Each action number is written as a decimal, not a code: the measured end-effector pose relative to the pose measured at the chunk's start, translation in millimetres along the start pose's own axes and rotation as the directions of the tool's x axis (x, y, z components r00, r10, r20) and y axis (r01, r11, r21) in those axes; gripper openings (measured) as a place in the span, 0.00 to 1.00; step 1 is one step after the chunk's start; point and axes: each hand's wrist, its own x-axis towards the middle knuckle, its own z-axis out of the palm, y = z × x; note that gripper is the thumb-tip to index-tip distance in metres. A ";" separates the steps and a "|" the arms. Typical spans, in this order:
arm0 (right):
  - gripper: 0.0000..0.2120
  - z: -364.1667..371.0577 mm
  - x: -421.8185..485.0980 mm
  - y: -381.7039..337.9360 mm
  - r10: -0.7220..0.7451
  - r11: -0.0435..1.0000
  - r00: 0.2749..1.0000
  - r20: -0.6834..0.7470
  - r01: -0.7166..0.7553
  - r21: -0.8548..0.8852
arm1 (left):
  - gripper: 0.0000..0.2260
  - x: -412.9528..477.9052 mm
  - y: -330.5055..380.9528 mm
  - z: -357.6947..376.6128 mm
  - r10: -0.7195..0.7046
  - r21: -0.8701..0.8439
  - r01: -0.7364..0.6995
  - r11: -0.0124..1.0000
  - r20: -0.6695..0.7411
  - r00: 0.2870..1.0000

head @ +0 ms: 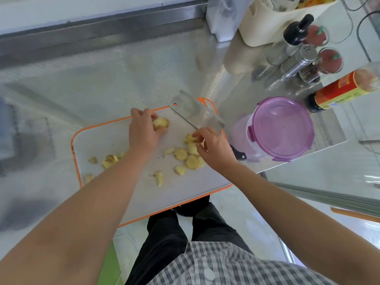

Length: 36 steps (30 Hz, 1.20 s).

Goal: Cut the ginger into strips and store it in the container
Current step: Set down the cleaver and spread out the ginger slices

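Checked shirt (226,268) and 2 bare forearms fill the near edge, reaching to the hands over the cutting board (102,145). Left hand (144,128) curls round the uncut ginger chunk (161,123) at the far side of the board; right hand (213,149) pinches the topmost slice (190,139) of a loose group of cut slices (192,161) with its fingertips. Neither holds the cleaver (195,112), which lies flat across the board's far right corner, its dark handle end showing beside the right hand. Smaller offcuts (109,160) lie along the board's left side. By the look of it, the step is gathering rounds to cut into strips: stack 2 or 3 slices flat and squared so they don't slide, set the chunk aside, then take up the cleaver with the left fingertips tucked back. Just right of the board on the steel counter (102,83) stands the container (281,128), its purple lid on, so it needs opening before any strips go in; bottles and shakers stand behind it
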 end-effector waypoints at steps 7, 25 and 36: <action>0.13 1.0 -15.0 -4.0 0.089 0.972 0.969 0.231 -0.034 -0.232 | 0.19 -33.3 0.0 2.1 0.391 0.076 -0.389 0.918 -0.011 0.920; 0.07 3.5 -25.9 2.3 0.161 0.982 0.974 0.160 -0.174 0.069 | 0.13 -73.6 -0.1 13.2 0.347 -0.266 -0.248 0.931 0.439 0.829; 0.10 11.6 -26.4 8.6 0.094 0.995 0.995 0.023 -0.095 0.019 | 0.16 -77.1 22.1 27.2 0.456 0.113 -0.541 0.834 0.412 0.789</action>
